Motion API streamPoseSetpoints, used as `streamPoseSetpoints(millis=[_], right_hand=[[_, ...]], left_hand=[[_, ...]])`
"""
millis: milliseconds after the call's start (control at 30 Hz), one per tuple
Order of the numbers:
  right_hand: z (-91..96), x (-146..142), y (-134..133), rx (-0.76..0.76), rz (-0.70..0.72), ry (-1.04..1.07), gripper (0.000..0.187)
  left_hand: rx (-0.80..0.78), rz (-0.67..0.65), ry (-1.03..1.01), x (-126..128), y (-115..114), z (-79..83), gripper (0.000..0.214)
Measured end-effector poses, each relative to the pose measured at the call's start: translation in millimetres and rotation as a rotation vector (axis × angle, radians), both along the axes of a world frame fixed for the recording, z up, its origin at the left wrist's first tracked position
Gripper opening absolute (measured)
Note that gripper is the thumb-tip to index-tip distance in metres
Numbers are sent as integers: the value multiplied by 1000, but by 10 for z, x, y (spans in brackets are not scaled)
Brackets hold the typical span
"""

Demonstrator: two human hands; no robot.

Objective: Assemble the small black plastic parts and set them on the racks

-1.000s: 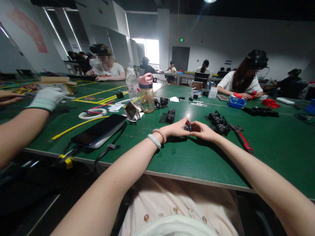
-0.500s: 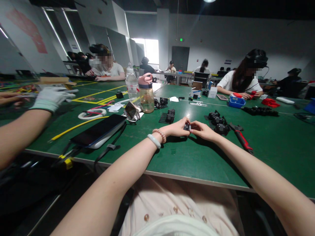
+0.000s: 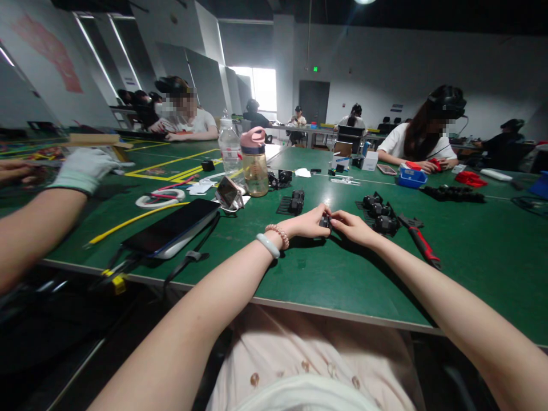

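My left hand (image 3: 311, 224) is closed on a small black block-like part (image 3: 325, 221), pinched between thumb and fingers just over the table. From the other side, the fingertips of my right hand (image 3: 349, 226) grip the same part, so much of it is hidden. Behind my left hand lies a black part with comb-like prongs (image 3: 292, 202). A cluster of similar black parts (image 3: 379, 214) sits beyond my right hand, and a red-handled adjustable wrench (image 3: 420, 240) lies beside it.
On the left are a black phone-like device (image 3: 173, 228) with straps, a yellow cable tie (image 3: 132, 220) and a co-worker's gloved hand (image 3: 83, 171). Bottles (image 3: 255, 165) stand behind. A blue bin (image 3: 411, 176) is at the back right, before a seated person (image 3: 422, 128).
My right fingers have shifted slightly on the black part; my left hand stays put. The co-worker's gloved hand at the left has moved a little left and its fingers have curled.
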State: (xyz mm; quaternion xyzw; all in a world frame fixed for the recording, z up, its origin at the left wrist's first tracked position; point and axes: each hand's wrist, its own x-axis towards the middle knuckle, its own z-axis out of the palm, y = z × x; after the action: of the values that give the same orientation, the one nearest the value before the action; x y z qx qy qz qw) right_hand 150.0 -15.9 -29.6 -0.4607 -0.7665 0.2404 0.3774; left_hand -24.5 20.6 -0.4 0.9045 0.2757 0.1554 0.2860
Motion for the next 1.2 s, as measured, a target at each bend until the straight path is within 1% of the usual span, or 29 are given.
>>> streamPoseSetpoints(millis=[233,433,533,733,967,1200], right_hand=[[-13,27,8,-47,43,37,32],[-50,45,27,-167,156,149,45],[-63,40,34,-195,180,182,47],[-77,40,43,-163,167,163,44],[-51,40,30,-131,138,121,42],[-43,43,16,-102,121,89,40]], left_hand=[[0,-1,-16,-1,23,-12,46],[24,-18,-56,0,42,-19,48],[12,-17,-51,-2,56,-30,48],[12,-24,-52,3,54,-25,47],[9,-7,-40,6,29,-5,47],[22,-23,-43,2,44,-20,47]])
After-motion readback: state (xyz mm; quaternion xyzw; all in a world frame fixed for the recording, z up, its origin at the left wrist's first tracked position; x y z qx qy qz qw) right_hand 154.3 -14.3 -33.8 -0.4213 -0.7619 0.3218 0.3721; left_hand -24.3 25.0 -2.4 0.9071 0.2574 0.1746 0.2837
